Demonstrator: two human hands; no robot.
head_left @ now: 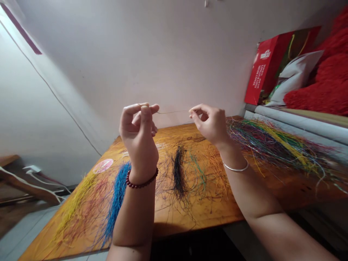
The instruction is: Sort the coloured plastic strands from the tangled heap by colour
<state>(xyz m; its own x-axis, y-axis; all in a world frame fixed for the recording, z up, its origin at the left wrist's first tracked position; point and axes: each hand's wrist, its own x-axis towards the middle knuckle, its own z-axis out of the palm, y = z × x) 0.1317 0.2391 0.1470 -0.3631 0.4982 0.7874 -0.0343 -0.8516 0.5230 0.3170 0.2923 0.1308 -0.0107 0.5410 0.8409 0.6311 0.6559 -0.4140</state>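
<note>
My left hand (138,136) and my right hand (209,125) are raised above the wooden table (174,217). Each pinches one end of a thin thread-like wire (172,112) stretched between them. The fingers hide both ends of the wire. Below lie loose fine strands in separate heaps: blue strands (117,195), black strands (178,174), yellow strands (77,201), and a mixed multicoloured heap (277,146) at the right. A dark bead bracelet (141,180) circles my left wrist, and a thin silver bangle (236,167) circles my right.
Sparser green strands (199,174) and orange strands (216,174) lie on the table. A red box (268,69), white bag (295,76) and red cushion (323,85) sit on a ledge at right. A wall stands behind the table. Cables (40,179) lie low at left.
</note>
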